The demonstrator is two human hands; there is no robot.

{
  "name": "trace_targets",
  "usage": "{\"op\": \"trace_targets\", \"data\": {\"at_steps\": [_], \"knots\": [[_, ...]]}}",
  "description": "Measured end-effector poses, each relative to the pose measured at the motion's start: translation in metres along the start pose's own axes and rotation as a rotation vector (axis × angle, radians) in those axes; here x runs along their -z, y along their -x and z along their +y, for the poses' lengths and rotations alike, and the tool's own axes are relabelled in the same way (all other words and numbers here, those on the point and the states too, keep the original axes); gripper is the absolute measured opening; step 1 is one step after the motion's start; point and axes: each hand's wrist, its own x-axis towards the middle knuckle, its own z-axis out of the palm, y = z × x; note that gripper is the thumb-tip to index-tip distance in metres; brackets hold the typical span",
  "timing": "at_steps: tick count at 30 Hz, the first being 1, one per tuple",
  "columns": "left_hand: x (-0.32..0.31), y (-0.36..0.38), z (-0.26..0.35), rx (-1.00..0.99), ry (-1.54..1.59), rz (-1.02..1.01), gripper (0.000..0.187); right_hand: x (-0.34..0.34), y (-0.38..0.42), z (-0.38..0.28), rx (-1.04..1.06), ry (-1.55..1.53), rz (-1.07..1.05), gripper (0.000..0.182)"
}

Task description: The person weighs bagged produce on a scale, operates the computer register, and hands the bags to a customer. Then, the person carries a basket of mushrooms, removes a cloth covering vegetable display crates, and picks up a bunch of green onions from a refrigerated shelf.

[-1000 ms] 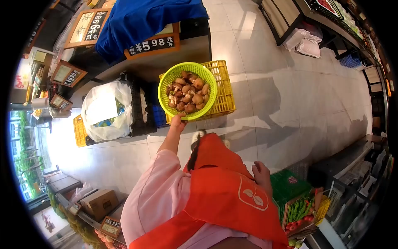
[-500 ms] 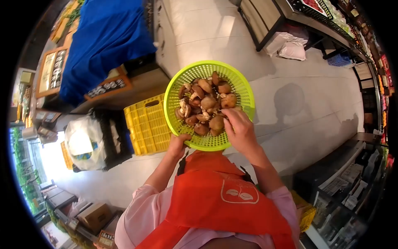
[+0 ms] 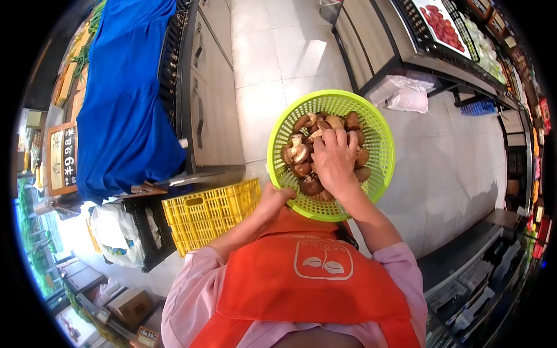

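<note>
I am looking down at a round, lime-green plastic basket [image 3: 382, 156] held in front of my body, its slotted wall wide at the rim. Brown mushrooms [image 3: 299, 152] with pale stems lie in a heap inside the basket, covering much of its bottom.

My left hand [image 3: 275, 200] has hold of the basket at the left part of its near edge. The thumb lies over the rim and the other fingers are hidden below it.

My right hand [image 3: 336, 159] reaches into the basket from the near side, palm down on the heap. Its fingers are bent and slightly parted among the mushrooms; I cannot tell whether they have hold of one.

Just on the near side of the basket is my red apron [image 3: 313, 296], with a white leaf design, worn over a pink top [image 3: 191, 290].

To the left of the basket stands a yellow slatted crate [image 3: 212, 211]; farther left is a white plastic bag [image 3: 116, 232]. Ahead and left of the basket, a blue cloth [image 3: 125, 104] drapes a display, with wooden drawers [image 3: 212, 110] along its side. Ahead and right of the basket, a pale pink bag [image 3: 409, 97] sits under a stand [image 3: 418, 58].
</note>
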Motion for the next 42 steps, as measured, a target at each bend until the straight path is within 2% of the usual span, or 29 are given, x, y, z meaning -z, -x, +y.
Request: {"op": "trace_targets", "data": {"at_steps": [2, 3, 4, 5, 11, 13, 14, 17, 19, 23, 24, 26, 29, 35, 39, 40, 42], "knots": [[-0.018, -0.030, 0.031, -0.074, 0.006, 0.010, 0.032, -0.009, -0.036, 0.030, 0.013, -0.088, 0.032, 0.012], [-0.025, -0.045, 0.043, -0.109, 0.011, 0.018, 0.031, -0.013, -0.054, 0.046, 0.036, -0.081, 0.001, 0.016], [-0.025, -0.064, 0.055, -0.033, -0.012, -0.010, 0.027, -0.015, -0.073, 0.063, 0.061, -0.076, -0.034, 0.023], [-0.033, -0.079, 0.067, -0.036, 0.010, 0.030, 0.027, -0.018, -0.094, 0.079, 0.088, -0.070, -0.063, 0.031], [-0.059, -0.159, 0.158, -0.131, 0.137, 0.212, 0.028, -0.044, -0.213, 0.149, 0.123, -0.350, -0.006, 0.015], [-0.053, -0.182, 0.179, -0.088, 0.141, 0.212, 0.031, -0.052, -0.253, 0.161, 0.138, -0.384, 0.044, 0.011], [-0.051, -0.191, 0.191, -0.063, 0.151, 0.209, 0.031, -0.056, -0.272, 0.165, 0.157, -0.408, -0.023, 0.012], [-0.044, -0.232, 0.223, -0.086, 0.215, 0.267, 0.033, -0.080, -0.328, 0.176, 0.224, -0.471, -0.043, 0.014], [-0.036, -0.266, 0.237, -0.151, 0.287, 0.329, 0.032, -0.089, -0.372, 0.184, 0.187, -0.499, 0.035, 0.016], [0.004, -0.329, 0.292, -0.052, 0.204, 0.207, 0.036, -0.105, -0.458, 0.217, 0.097, -0.552, 0.230, 0.014], [0.006, -0.347, 0.312, -0.098, 0.230, 0.246, 0.035, -0.109, -0.480, 0.229, 0.065, -0.517, 0.222, 0.015], [0.019, -0.373, 0.347, -0.042, 0.217, 0.218, 0.033, -0.114, -0.516, 0.250, 0.018, -0.488, 0.250, 0.013], [0.044, -0.418, 0.399, -0.051, 0.211, 0.192, 0.036, -0.121, -0.567, 0.273, -0.165, -0.584, 0.179, 0.015], [0.094, -0.500, 0.484, -0.012, 0.175, 0.189, 0.032, -0.148, -0.667, 0.290, -0.127, -0.461, 0.187, 0.018], [0.117, -0.569, 0.537, -0.077, 0.200, 0.134, 0.032, -0.181, -0.757, 0.303, -0.010, -0.239, 0.124, 0.021], [0.120, -0.588, 0.549, -0.103, 0.214, 0.137, 0.032, -0.192, -0.782, 0.309, -0.018, -0.232, 0.047, 0.019], [0.118, -0.617, 0.572, -0.116, 0.224, 0.184, 0.032, -0.210, -0.832, 0.315, 0.007, -0.231, 0.087, 0.017]]}}
